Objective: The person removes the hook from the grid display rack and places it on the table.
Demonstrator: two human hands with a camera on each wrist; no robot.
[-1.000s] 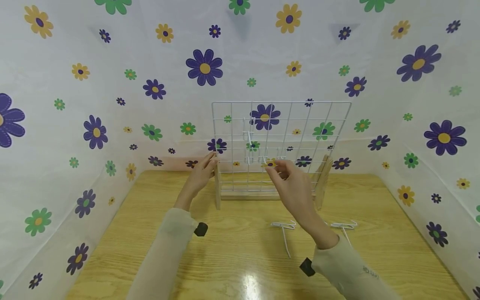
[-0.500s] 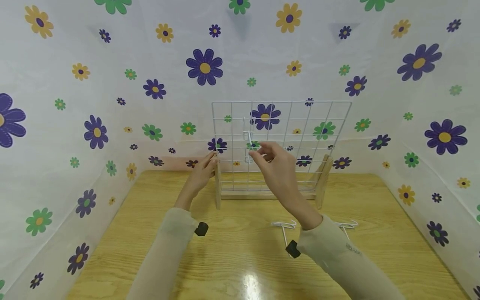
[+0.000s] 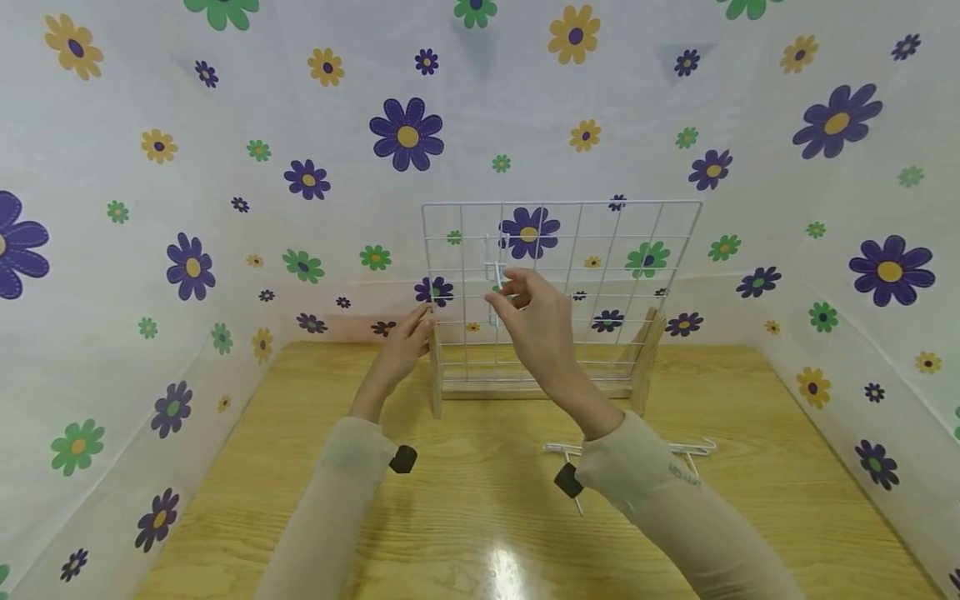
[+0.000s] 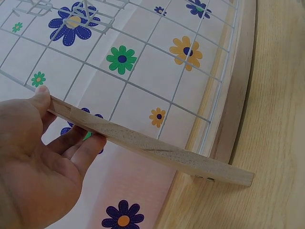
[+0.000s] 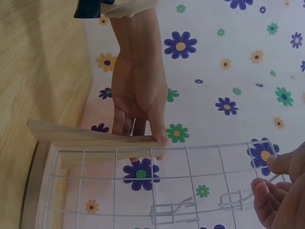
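A white wire grid panel (image 3: pixel 600 202) stands upright in a wooden stand. My left hand (image 3: pixel 397 350) grips the left wooden upright (image 4: pixel 133 140), thumb on one side and fingers on the other. In front of the grid, my right hand (image 3: pixel 542 329) pinches the prong of the upper white wire hook (image 5: pixel 232 202) between thumb and fingers. That hook hangs on the grid, left of centre. A lower hook (image 5: pixel 171 213) hangs beneath it. The right hand hides part of the grid in the head view.
Two loose white hooks lie on the wooden table: one hook (image 3: pixel 558 448) beside the right sleeve, another hook (image 3: pixel 697 448) farther right, partly covered by the sleeve. A flower-patterned cloth (image 3: pixel 337 108) surrounds the table at the back and sides.
My right hand has moved left and up, from the lower hooks right of centre to the upper hook. The left hand stays on the wooden upright.
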